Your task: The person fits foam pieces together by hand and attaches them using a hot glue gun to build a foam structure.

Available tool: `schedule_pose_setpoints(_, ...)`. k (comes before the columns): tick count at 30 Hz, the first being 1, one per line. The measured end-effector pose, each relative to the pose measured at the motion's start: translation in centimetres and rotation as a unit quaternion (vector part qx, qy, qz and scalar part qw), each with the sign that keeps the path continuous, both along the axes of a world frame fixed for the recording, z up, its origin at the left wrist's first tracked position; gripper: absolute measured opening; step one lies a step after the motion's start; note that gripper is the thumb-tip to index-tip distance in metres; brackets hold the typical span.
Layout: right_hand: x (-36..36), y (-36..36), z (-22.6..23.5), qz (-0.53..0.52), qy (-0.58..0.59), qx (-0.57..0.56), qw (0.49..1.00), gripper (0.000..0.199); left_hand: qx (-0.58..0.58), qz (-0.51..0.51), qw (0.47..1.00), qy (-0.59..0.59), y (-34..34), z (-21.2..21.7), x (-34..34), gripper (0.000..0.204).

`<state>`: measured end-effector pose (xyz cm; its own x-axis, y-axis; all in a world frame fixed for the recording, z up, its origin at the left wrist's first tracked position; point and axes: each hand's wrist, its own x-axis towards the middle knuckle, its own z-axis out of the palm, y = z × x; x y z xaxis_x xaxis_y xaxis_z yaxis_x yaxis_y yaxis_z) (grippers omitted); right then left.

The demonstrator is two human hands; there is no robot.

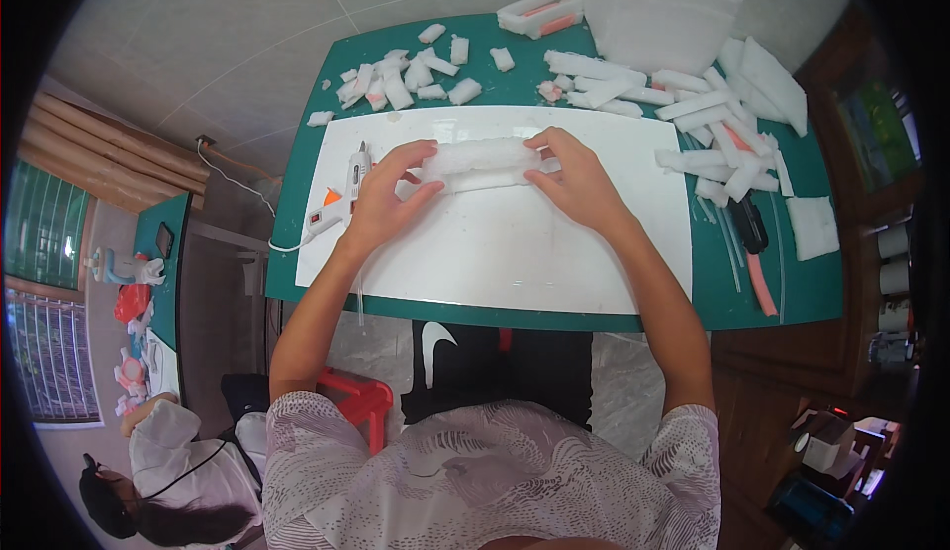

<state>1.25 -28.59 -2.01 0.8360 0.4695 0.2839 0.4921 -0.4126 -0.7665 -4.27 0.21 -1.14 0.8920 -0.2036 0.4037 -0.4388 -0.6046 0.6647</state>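
A long piece of white foam [480, 157] is held level over the white board [495, 253], with a narrower strip showing along its near side. Whether the two parts are joined, I cannot tell. At its left end my left hand [384, 197] grips it between thumb and fingers. The other end sits between the thumb and fingers of my right hand [582, 182]. Just left of my left hand, a white hot glue gun [341, 192] with an orange part lies on the board, its cable running off to the left.
Small foam blocks [401, 80] lie at the far left of the green table [554, 315]; foam strips [708, 115] pile up on the right. Behind stand a large foam box [658, 16] and a small foam frame [539, 14]. A black-handled cutter [749, 226] lies right. Another person [183, 471] sits at left.
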Motion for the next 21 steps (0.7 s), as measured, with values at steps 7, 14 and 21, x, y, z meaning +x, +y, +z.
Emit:
schedule_pose_setpoints(7, 0.0, 0.0, -0.1, -0.002, -0.005, 0.004, 1.000, 0.028, 0.001, 0.001, 1.000, -0.023, 0.1, -0.9, 0.5, 0.041)
schedule_pose_setpoints(14, 0.1, 0.0, -0.2, 0.001, -0.011, 0.012, 1.000, 0.027, 0.054, 0.002, 0.995, -0.079, 0.3, -1.4, 0.5, 0.037)
schedule_pose_setpoints(21, 0.1, 0.1, -0.5, -0.015, -0.009, 0.021, 1.000, 0.027, 0.067, 0.002, 0.995, -0.079, 0.2, -1.4, 0.7, 0.037)
